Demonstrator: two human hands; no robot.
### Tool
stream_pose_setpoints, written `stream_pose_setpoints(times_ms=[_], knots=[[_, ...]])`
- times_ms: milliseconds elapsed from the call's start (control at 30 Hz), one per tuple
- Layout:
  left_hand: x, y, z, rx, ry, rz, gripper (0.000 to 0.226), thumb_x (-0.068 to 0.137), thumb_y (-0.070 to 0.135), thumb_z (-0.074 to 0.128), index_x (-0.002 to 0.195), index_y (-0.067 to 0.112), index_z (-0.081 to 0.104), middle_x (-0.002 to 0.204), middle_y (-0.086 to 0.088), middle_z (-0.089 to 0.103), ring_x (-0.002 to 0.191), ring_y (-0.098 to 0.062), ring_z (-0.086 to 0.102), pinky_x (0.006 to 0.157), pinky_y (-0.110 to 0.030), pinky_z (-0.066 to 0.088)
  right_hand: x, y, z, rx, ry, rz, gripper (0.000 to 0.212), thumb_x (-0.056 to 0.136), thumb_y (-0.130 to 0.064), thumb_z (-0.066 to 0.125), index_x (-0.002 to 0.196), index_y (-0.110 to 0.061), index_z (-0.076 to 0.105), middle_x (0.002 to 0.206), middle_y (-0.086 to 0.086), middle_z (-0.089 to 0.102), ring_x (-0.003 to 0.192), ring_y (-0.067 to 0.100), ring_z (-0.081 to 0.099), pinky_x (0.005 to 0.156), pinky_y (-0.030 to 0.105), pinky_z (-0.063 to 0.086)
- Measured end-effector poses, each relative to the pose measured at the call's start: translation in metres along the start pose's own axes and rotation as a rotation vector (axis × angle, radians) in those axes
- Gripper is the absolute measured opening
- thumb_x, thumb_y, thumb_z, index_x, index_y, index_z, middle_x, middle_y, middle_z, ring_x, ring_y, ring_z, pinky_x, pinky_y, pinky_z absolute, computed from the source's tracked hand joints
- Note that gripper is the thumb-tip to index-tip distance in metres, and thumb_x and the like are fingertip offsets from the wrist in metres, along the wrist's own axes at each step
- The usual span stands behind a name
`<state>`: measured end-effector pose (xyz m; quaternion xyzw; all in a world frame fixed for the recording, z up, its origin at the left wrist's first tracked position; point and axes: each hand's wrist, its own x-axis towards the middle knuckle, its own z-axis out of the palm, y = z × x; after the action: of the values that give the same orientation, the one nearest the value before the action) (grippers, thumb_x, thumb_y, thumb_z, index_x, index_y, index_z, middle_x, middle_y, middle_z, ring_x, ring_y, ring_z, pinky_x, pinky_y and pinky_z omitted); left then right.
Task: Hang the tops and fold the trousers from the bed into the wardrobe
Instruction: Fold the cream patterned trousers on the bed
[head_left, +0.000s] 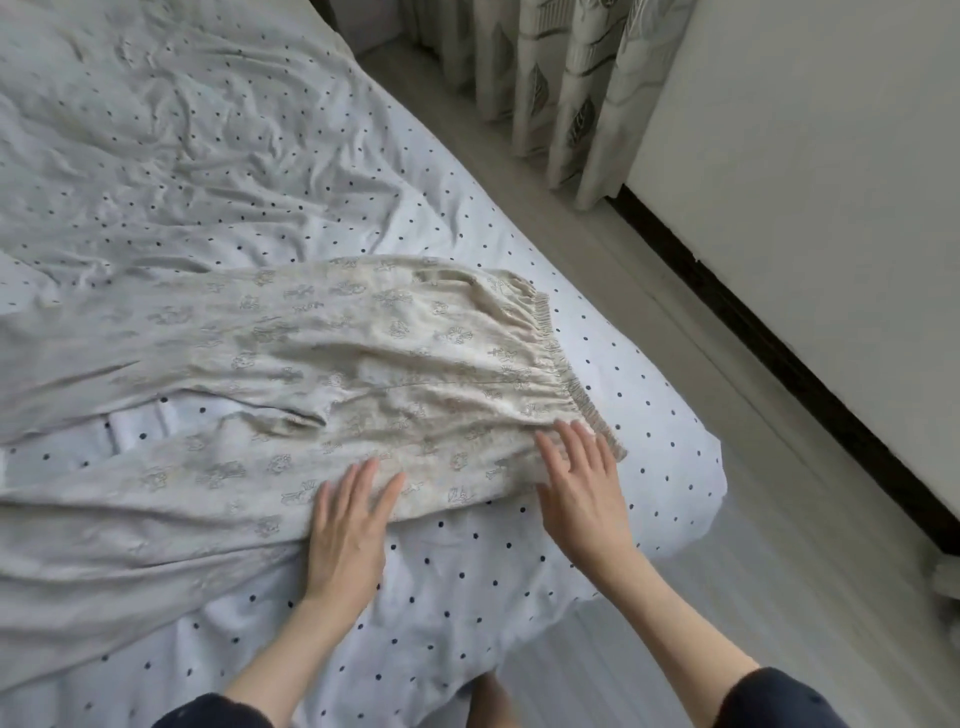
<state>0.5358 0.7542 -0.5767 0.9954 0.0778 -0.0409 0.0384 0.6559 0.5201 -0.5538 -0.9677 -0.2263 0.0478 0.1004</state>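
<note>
Matt, creased cloth trousers (363, 358) on wrinkled cotton-like sheet (182, 156).

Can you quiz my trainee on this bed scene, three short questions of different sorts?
1. True or false: the beige printed trousers with the elastic waistband are already folded.
2. Which hand lies nearer the waistband: A left hand, B right hand?
3. Fill in: the trousers lie on the white bedsheet with dark ____.

Key:
1. False, they lie spread flat, legs apart.
2. B, its fingers rest by the waistband.
3. Dots.
</note>
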Motion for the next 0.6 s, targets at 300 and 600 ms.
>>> stream_pose_setpoints(times_ms=[300,600], knots=[[-0.029,-0.062,-0.027,0.107,0.098,-0.229,0.084,0.044,-0.012,0.076,0.118,0.015,0.046,0.114,-0.019,0.047,0.096,-0.034,0.044,0.078,-0.048,0.033,0.005,-0.074,0.022,-0.177,-0.087,-0.096,0.054,0.042,-0.004,0.075,0.095,-0.011,0.065,0.095,0.012,0.058,0.083,0.030,0.054,0.077,0.046,0.039],[-0.083,-0.130,-0.028,-0.047,0.142,-0.117,0.070,0.047,-0.029,0.057,0.109,0.004,0.055,0.115,-0.018,0.043,0.100,-0.036,0.042,0.071,-0.049,0.053,0.004,-0.094,0.034,-0.287,-0.168,0.012,0.081,0.051,-0.005,0.078,0.122,-0.012,0.039,0.114,0.016,0.057,0.105,0.034,0.056,0.093,0.058,0.042]])
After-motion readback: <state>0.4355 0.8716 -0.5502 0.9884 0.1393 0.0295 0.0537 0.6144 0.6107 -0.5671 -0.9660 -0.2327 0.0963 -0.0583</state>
